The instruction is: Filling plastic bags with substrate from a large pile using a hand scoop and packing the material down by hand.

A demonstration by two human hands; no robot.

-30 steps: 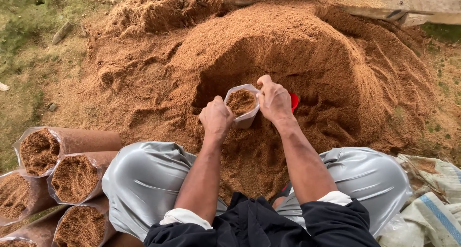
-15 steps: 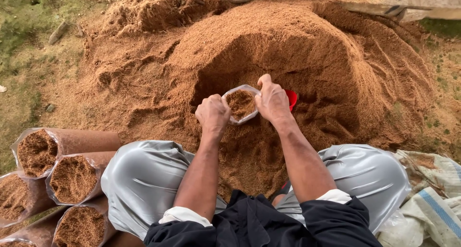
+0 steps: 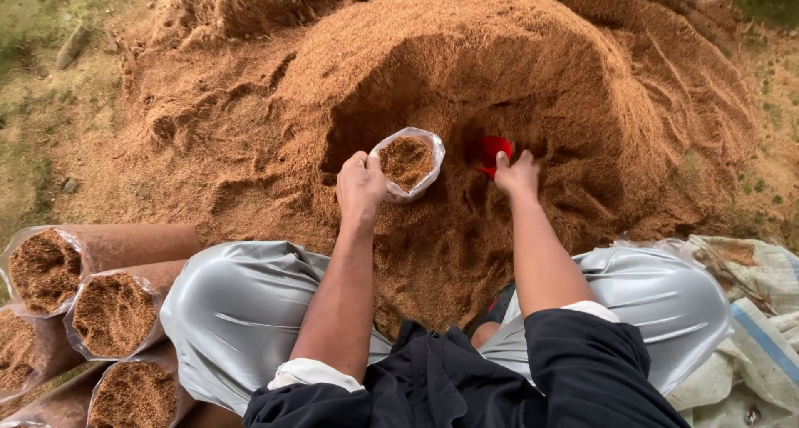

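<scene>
Bag (image 3: 407,164) in left hand (image 3: 360,185)

A: Views logged?
B: One only, worn on the head, so no shared field between views. It looks steeply down and forward past the knees onto the sawdust heap (image 3: 466,87).
A: Range?
B: Close. The heap fills the upper frame; its dug hollow sits centre. Filled bags (image 3: 50,266) lie left of the heap, at the frame edge.
</scene>
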